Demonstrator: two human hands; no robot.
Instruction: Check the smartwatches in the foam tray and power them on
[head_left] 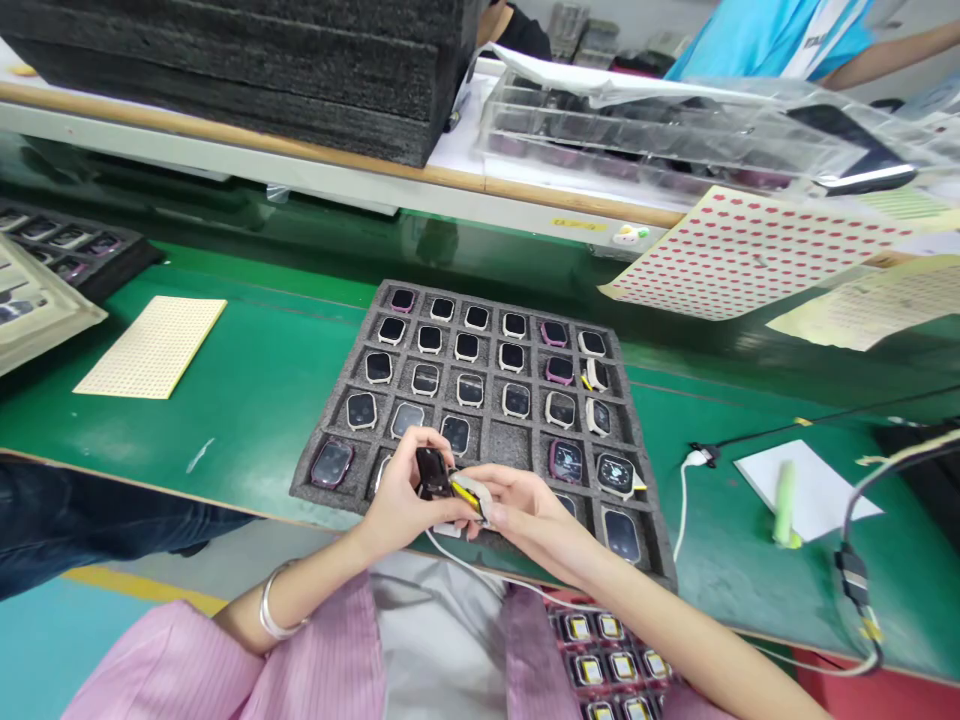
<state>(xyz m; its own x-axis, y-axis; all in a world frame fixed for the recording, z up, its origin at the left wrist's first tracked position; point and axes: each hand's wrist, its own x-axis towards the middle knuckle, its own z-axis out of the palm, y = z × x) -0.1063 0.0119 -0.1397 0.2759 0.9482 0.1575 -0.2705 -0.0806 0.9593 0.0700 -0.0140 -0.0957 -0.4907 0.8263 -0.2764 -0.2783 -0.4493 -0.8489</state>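
My left hand (pixel 397 500) pinches a dark square smartwatch body (pixel 433 473) above the front of a grey foam tray (pixel 508 445). My right hand (pixel 534 520) grips a beige watch case with a yellow strip (pixel 469 495), which touches the dark body. Both hands hide the tray's front row in part. The tray holds several rows of square watches (pixel 470 389) in separate slots, with beige, pink and dark frames. One slot near my hands shows no watch. A white cable (pixel 480 565) runs from my hands down to the right.
A stack of black foam sheets (pixel 225 70) and a clear plastic rack (pixel 660 125) stand on the shelf beyond the green bench. A red-dotted sticker sheet (pixel 750 255) hangs at right. A co-worker's blue sleeve (pixel 772 35) shows at top. More yellow-framed parts (pixel 607 660) lie below my right forearm.
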